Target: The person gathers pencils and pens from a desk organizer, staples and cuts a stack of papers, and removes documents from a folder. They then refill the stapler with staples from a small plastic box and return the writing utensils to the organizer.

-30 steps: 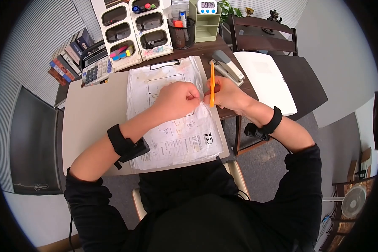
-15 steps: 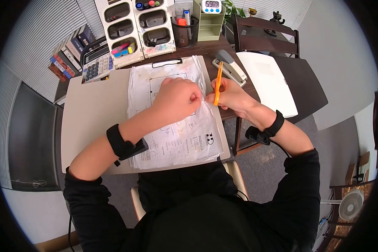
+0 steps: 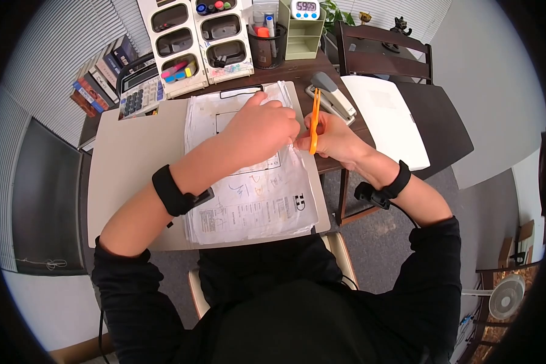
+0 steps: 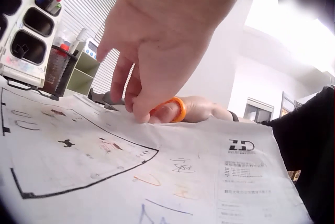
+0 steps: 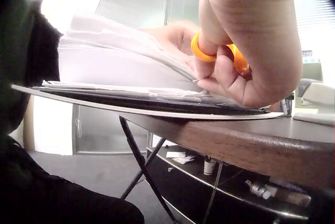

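A stack of printed and scribbled papers (image 3: 249, 206) lies on a beige clipboard (image 3: 133, 158). My left hand (image 3: 264, 124) reaches over the stack and pinches the papers' right edge between thumb and fingertips, as the left wrist view shows. Just beside it, my right hand (image 3: 340, 142) holds orange scissors (image 3: 315, 121), which stand upright in the head view. In the right wrist view the scissors' loop (image 5: 201, 51) goes round a finger, and that hand's thumb and fingertip meet at the edge of the papers (image 5: 120, 67). The hands partly hide the spot between them.
Right of the clipboard lie a grey stapler (image 3: 333, 100) and a white folder (image 3: 385, 121). Behind stand a white organizer (image 3: 203, 54), a black mesh pen cup (image 3: 267, 51) and a green box with a timer (image 3: 306, 8). A calculator (image 3: 141, 99) and books stand at the left.
My left hand has turned, its knuckles moving up and right, with one finger now stretched toward the clip. The right hand with the scissors has hardly moved since half a second ago.
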### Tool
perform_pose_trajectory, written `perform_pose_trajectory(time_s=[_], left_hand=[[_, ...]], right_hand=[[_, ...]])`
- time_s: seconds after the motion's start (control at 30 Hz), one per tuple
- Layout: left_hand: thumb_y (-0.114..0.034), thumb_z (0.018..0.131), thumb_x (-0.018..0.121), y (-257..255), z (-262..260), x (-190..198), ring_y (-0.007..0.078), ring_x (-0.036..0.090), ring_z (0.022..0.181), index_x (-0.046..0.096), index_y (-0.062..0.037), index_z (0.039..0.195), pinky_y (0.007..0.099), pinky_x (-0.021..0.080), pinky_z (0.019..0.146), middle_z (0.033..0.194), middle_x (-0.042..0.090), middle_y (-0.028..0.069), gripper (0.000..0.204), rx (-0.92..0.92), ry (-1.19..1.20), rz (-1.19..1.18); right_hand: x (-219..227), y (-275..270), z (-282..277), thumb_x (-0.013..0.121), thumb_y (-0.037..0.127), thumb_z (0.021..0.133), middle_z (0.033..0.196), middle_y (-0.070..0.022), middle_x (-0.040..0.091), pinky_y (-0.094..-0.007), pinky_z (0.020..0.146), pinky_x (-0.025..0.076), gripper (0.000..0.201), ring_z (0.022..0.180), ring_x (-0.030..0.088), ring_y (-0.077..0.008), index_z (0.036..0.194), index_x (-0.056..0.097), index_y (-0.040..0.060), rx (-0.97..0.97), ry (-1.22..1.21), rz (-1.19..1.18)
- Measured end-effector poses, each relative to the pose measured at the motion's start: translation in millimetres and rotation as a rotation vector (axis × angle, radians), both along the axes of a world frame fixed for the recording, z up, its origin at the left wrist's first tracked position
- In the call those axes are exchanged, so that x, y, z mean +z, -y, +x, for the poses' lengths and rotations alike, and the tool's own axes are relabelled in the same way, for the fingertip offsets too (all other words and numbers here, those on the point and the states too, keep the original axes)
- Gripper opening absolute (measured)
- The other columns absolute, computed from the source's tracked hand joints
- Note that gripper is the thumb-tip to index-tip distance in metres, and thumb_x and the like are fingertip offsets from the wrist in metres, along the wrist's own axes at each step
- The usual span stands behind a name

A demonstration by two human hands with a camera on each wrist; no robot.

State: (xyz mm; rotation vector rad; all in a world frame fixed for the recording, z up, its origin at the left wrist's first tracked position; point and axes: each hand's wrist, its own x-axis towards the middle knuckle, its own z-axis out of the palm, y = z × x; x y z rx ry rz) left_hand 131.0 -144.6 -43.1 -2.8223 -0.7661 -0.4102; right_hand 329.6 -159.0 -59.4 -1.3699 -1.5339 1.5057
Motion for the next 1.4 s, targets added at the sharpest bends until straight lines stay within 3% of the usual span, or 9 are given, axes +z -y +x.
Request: perform_pose_trajectory(time_s=[0.13,0.37,0.57,0.63,0.77,0.87,1.03,1.27,1.4], left_hand=[[-0.016,0.080,0.064,-7,-6,3,0.0233,0.058,0.088,0.066,-0.0123,0.082,0.0381,0.042,0.081,0.083,0.059,0.0017,0.005,-0.058,0.077,-0.303],[-0.014,0.079,0.064,3,-7,7,0.0234,0.059,0.082,0.065,-0.0109,0.078,0.0369,0.042,0.082,0.076,0.061,0.0020,0.004,-0.045,0.085,-0.351],[-0.013,0.076,0.064,6,-4,1,0.0203,0.058,0.083,0.063,-0.0116,0.076,0.0376,0.040,0.092,0.076,0.059,0.0006,0.002,-0.085,0.091,-0.170],[-0.014,0.075,0.065,9,0,4,0.0176,0.057,0.087,0.062,-0.0120,0.076,0.0390,0.038,0.098,0.079,0.057,-0.0005,0.004,-0.115,-0.036,0.079],[-0.014,0.074,0.066,11,4,7,0.0156,0.056,0.091,0.062,-0.0126,0.077,0.0394,0.037,0.102,0.081,0.055,-0.0012,0.005,-0.150,-0.127,0.289],[-0.014,0.076,0.065,4,-4,0,0.0178,0.057,0.088,0.063,-0.0126,0.078,0.0377,0.040,0.095,0.081,0.057,-0.0004,0.003,-0.131,-0.057,0.126],[-0.016,0.080,0.064,6,-9,6,0.0229,0.058,0.084,0.065,-0.0120,0.081,0.0357,0.042,0.081,0.081,0.061,0.0014,0.004,-0.017,0.082,-0.394],[-0.015,0.079,0.065,5,-11,-1,0.0219,0.058,0.085,0.066,-0.0121,0.081,0.0357,0.041,0.084,0.082,0.062,0.0006,0.004,-0.065,0.127,-0.229],[-0.017,0.077,0.069,4,-11,3,0.0232,0.060,0.076,0.068,-0.0090,0.079,0.0348,0.045,0.073,0.077,0.063,0.0026,0.008,-0.019,0.177,-0.372]], right_hand=[[0,2,3,0.078,0.010,0.072,0.081,-0.0037,0.056,-0.0216,0.053,0.039,0.039,0.069,0.052,-0.0080,0.098,0.050,0.0037,0.000,-0.011,-0.029],[-4,1,4,0.078,0.012,0.072,0.077,-0.0016,0.055,-0.0205,0.052,0.038,0.037,0.067,0.052,-0.0069,0.095,0.049,0.0063,0.016,-0.031,-0.034],[-2,2,3,0.078,0.011,0.072,0.079,-0.0019,0.056,-0.0214,0.052,0.039,0.038,0.068,0.052,-0.0072,0.097,0.051,0.0050,-0.003,0.006,-0.033],[-3,1,3,0.079,0.012,0.071,0.079,-0.0019,0.056,-0.0216,0.053,0.039,0.039,0.068,0.052,-0.0073,0.097,0.051,0.0048,0.021,0.007,-0.020],[-2,0,4,0.080,0.013,0.071,0.079,-0.0014,0.056,-0.0218,0.054,0.039,0.041,0.069,0.052,-0.0076,0.097,0.051,0.0046,0.052,-0.013,0.004],[2,2,4,0.081,0.014,0.070,0.079,-0.0009,0.055,-0.0217,0.055,0.039,0.041,0.069,0.051,-0.0074,0.097,0.050,0.0049,0.048,0.004,-0.030],[1,0,5,0.081,0.015,0.070,0.077,-0.0003,0.055,-0.0215,0.053,0.038,0.041,0.067,0.051,-0.0071,0.095,0.049,0.0057,0.059,-0.012,-0.034],[6,2,2,0.080,0.014,0.073,0.076,-0.0004,0.058,-0.0209,0.051,0.037,0.036,0.062,0.050,-0.0065,0.092,0.050,0.0071,0.093,-0.036,-0.005],[4,0,3,0.079,0.013,0.074,0.075,-0.0008,0.058,-0.0211,0.052,0.037,0.034,0.062,0.051,-0.0064,0.090,0.050,0.0074,0.092,-0.032,-0.008]])
